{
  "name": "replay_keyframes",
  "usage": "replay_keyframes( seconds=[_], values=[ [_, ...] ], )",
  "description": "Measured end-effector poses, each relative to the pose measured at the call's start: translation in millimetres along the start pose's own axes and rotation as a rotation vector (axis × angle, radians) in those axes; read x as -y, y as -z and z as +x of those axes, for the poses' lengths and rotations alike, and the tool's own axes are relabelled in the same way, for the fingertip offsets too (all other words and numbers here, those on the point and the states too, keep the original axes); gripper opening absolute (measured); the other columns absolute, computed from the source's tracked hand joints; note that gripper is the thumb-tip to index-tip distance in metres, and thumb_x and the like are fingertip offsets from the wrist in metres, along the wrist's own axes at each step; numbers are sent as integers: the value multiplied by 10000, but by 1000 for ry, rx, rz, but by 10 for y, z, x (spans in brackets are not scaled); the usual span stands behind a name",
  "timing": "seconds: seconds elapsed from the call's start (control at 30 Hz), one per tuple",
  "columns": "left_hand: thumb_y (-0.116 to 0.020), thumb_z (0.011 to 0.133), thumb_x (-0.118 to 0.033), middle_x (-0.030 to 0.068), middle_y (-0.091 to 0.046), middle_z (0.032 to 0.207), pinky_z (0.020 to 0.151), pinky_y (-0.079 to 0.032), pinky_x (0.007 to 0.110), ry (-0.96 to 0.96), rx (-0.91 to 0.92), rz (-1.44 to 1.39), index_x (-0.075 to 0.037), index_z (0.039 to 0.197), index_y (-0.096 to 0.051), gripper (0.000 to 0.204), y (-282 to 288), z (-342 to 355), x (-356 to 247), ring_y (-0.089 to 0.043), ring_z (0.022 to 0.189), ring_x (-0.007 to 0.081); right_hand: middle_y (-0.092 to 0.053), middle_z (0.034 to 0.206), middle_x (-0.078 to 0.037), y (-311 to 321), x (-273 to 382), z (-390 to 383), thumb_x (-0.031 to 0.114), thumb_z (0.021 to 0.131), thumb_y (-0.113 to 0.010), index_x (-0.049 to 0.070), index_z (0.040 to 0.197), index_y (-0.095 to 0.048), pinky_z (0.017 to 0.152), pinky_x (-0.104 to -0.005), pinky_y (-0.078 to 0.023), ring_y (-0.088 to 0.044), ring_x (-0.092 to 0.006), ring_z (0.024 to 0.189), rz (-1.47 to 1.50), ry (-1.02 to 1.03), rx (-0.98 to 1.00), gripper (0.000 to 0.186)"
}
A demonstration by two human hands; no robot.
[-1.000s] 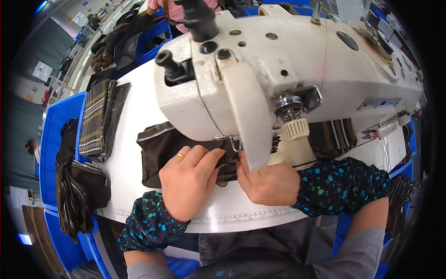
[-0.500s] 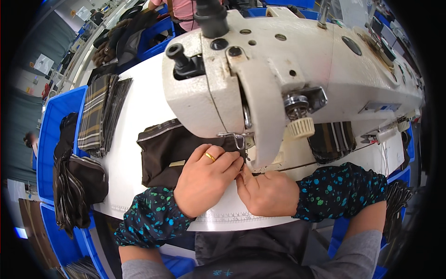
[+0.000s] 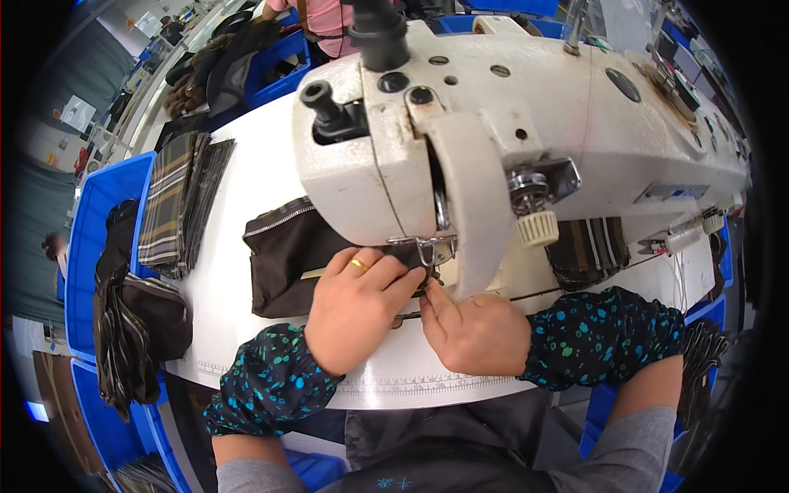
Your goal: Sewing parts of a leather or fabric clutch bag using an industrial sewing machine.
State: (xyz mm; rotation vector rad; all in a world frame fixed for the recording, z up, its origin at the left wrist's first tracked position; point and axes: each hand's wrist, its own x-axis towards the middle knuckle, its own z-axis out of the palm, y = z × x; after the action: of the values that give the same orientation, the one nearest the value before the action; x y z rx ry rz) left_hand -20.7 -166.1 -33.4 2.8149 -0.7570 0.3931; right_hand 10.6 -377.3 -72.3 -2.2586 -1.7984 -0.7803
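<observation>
A dark brown fabric piece with a silver zipper (image 3: 283, 267) lies on the white sewing table under the head of a white sewing machine (image 3: 353, 185). My left hand (image 3: 357, 300), with a gold ring, presses on this fabric, its fingers bent and reaching toward the presser foot (image 3: 430, 249). Close beside it, my right hand (image 3: 477, 329) is closed, thumb and forefinger pinching the fabric's edge just in front of the foot. The fingertips of both hands nearly meet there. The needle area is partly hidden by the machine's cover and my fingers.
Striped fabric pieces (image 3: 173, 205) stand stacked at the left, by a blue bin (image 3: 90, 263) with dark pouches (image 3: 148, 320) hanging over its edge. More striped pieces (image 3: 588, 251) lie under the machine arm. Red-handled snips (image 3: 653, 246) rest at the right. Someone in pink (image 3: 329, 29) is beyond the table.
The fabric and my left hand have shifted slightly; a bit of the fabric's lower edge now shows between my hands. My right hand keeps pinching at nearly the same spot.
</observation>
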Motion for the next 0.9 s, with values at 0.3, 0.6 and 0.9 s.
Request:
replay_keyframes(
  seconds=[0.3, 0.6, 0.9],
  values=[
    [-651, 758, -149, 13, -603, 920, 969, -484, 417, -118, -56, 125, -56, 1038, -721, 303, -79, 8, -94, -583, 931, 201, -722, 919, -306, 7, 34, -14, 132, 725, -657, -108, 933, -728, 414, -287, -447, -614, -177, 486, 87, 0, 0, 325],
    [-694, 743, -148, 9, -647, 976, 777, -501, 364, -92, -14, 137, -115, 1091, -753, 354, -101, 128, 62, -655, 946, 233, -718, 848, -232, -101, -66, 50, 118, 741, -649, -106, 1011, -718, 419, -305, -456, -634, -185, 540, 13, -64, -2, 357],
    [-683, 742, -152, 7, -674, 1009, 803, -523, 353, 37, -80, 131, -100, 1037, -750, 307, -199, 73, 138, -652, 895, 222, -728, 895, -209, -152, -131, 48, 95, 747, -645, -92, 1053, -722, 466, -310, -486, -654, -189, 596, 32, -127, -22, 367]
  ],
)
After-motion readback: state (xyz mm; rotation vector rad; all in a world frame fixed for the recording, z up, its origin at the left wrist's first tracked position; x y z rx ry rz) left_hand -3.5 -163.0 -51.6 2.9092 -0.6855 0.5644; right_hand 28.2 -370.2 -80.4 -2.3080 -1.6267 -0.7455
